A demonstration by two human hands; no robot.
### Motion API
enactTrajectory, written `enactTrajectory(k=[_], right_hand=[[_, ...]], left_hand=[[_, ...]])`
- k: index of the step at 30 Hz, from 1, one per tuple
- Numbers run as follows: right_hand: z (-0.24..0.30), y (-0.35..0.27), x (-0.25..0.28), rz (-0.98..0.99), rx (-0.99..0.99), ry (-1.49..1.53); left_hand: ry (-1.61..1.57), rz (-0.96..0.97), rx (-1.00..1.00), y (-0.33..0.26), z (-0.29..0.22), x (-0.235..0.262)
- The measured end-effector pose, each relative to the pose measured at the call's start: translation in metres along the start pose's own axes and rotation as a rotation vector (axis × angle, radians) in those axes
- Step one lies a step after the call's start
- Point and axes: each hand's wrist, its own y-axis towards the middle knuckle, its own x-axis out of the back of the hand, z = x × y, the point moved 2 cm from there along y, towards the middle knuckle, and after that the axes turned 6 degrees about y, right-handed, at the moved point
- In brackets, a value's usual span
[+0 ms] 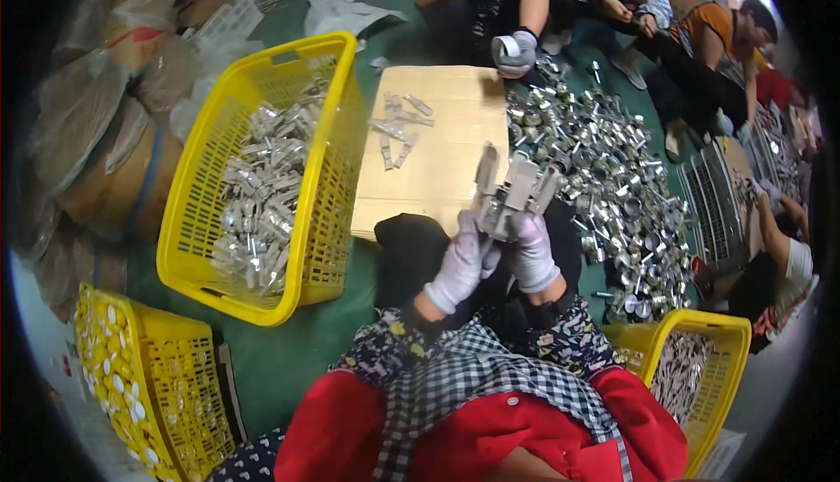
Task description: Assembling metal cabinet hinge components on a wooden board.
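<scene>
Above the lap, the gloved left hand (457, 270) and right hand (535, 256) sit close together, both clamped on the near ends of a bundle of grey pieces (518, 186). Its long axes fan slightly, far ends pointing away from the body; any print on it is too small to read. Beyond lies a cardboard sheet (455, 145) on the floor, bearing loose clear-looking pieces (401, 123) at varied angles toward its far left.
</scene>
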Motion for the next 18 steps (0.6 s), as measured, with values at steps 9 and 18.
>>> enactTrajectory(k=[9, 18], right_hand=[[-0.004, 0.005, -0.053, 0.004, 0.081, -0.214], [0.021, 0.015, -0.015, -0.083, -0.127, -0.754]], left_hand=[[1.445, -0.333, -0.248, -0.034, -0.024, 0.021], [0.721, -0.552, -0.127, -0.087, -0.118, 0.152]])
